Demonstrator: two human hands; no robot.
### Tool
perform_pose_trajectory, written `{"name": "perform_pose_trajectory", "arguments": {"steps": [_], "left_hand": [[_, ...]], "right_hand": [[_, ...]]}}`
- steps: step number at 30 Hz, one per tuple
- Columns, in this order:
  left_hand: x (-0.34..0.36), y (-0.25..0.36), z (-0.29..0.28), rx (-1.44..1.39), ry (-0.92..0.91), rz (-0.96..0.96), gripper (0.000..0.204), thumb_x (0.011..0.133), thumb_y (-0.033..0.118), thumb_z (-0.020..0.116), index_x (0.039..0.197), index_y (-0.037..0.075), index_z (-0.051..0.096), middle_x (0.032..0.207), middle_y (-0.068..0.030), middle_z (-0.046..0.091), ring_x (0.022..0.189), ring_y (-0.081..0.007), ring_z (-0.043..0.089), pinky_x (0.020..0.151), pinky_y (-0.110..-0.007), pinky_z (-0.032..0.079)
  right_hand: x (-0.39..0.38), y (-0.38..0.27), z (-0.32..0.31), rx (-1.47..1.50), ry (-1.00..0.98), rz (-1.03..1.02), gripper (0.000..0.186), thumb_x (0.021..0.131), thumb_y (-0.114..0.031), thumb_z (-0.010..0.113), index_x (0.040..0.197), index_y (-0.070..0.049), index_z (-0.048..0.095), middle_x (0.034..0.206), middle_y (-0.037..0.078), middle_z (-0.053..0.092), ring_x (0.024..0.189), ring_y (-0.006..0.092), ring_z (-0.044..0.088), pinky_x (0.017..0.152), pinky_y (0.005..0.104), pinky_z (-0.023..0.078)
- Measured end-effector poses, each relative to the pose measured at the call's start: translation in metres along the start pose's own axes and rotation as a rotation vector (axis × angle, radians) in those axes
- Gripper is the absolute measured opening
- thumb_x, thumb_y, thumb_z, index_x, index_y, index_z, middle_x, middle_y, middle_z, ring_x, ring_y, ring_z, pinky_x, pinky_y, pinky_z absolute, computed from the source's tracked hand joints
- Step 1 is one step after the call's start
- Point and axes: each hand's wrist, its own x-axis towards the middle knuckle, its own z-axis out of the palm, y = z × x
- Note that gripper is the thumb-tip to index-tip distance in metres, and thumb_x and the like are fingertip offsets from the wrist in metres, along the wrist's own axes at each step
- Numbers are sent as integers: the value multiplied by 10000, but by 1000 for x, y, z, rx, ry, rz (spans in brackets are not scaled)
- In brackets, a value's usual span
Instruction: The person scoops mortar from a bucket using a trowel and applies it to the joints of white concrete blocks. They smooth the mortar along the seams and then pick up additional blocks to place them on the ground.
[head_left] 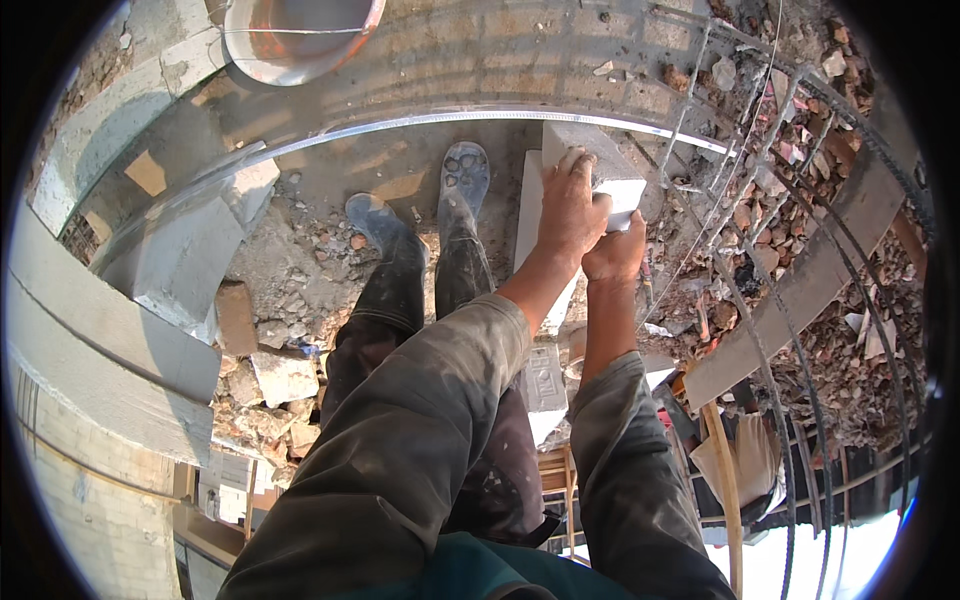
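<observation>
A pale grey, light concrete block (pixel 622 192) lies right of my boots, with both hands on it. My left hand (pixel 572 205) grips it from above, fingers bent over its top. Lower down, my right hand (pixel 615 252) is closed round the near right corner, its thumb up against the white end face. Part of the block is hidden behind my hands. A long, thin metal straightedge (pixel 450 116) runs across beyond my boots and passes by the block's far end. Another pale block (pixel 528 205) shows beside my left forearm.
Steel bars (pixel 760 350) and a plank (pixel 800 300) cross broken-brick rubble (pixel 770 235) on the right. A round bucket (pixel 236 62) stands at the far left. Grey blocks (pixel 180 245) and a brick (pixel 236 318) lie left of my boots (pixel 465 178).
</observation>
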Motion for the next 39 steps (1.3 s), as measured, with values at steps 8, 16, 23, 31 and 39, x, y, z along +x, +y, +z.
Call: {"name": "perform_pose_trajectory", "arguments": {"steps": [8, 16, 23, 31, 39], "left_hand": [[28, -32, 3, 84, -55, 19, 520, 780, 118, 675, 1263, -35, 556, 1358, -170, 522, 1207, -384, 465, 1067, -416, 385], [42, -59, -17, -32, -219, -18, 634, 783, 130, 680, 1362, -28, 475, 1382, -210, 496, 1316, -328, 442, 1095, -368, 375], [17, -57, -17, 69, -366, -326, 716, 811, 123, 664, 1442, 18, 342, 1250, -237, 603, 1194, -342, 575, 1020, -399, 438], [14, -37, 0, 270, -430, -354, 482, 812, 92, 679, 1258, 0, 521, 1158, -214, 654, 1088, -331, 640, 922, -409, 485], [21, -44, -6, 316, -445, -282, 360, 817, 106, 680, 1100, -105, 602, 1057, -228, 679, 963, -256, 669, 859, -380, 496]], "right_hand": [[20, 3, -4, -593, 96, 71, 667, 1019, -535, 235, 1296, 39, 431, 1073, 229, 603, 880, 290, 682, 707, 388, 616], [30, 1, -28, -1291, 314, -300, 645, 898, -502, 636, 1092, 109, 576, 938, 197, 665, 781, 214, 688, 564, 290, 568], [38, 21, -40, -1335, 38, -644, 484, 948, -354, 583, 1196, 61, 606, 1152, 269, 641, 1101, 383, 619, 952, 416, 469], [38, 35, -71, -1151, 171, -668, 542, 895, -334, 634, 1243, 74, 557, 1278, 256, 568, 1223, 381, 526, 1050, 403, 402], [32, 45, -60, -1218, 137, -738, 511, 898, -321, 609, 1297, -9, 541, 1330, 200, 530, 1256, 372, 478, 1073, 454, 353]]}}
